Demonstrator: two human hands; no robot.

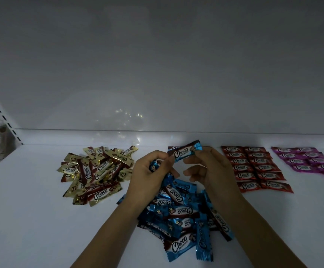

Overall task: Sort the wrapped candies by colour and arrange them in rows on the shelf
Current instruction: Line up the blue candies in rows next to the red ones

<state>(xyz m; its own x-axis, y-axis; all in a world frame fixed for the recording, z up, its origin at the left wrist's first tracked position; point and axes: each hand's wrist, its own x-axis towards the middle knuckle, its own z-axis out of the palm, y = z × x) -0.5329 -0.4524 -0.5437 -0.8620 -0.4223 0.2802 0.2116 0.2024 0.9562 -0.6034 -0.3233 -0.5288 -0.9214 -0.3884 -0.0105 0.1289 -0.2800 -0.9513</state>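
Note:
A loose pile of blue wrapped candies [184, 219] lies on the white shelf [31, 209] under my forearms. Above the pile, my right hand [209, 169] pinches the right end of one blue candy [184, 152], and my left thumb touches its left end. My left hand [147, 171] also grips another blue candy [154, 165] in its curled fingers. Just behind the held candy, one blue candy [171, 148] lies flat on the shelf, mostly hidden. A gold candy pile [97, 173] sits to the left.
Red candies [254, 168] lie in two neat columns to the right, and pink candies [308, 161] in rows at the far right. The shelf's back wall [157, 74] rises behind. A slotted upright [2, 117] stands at the left edge.

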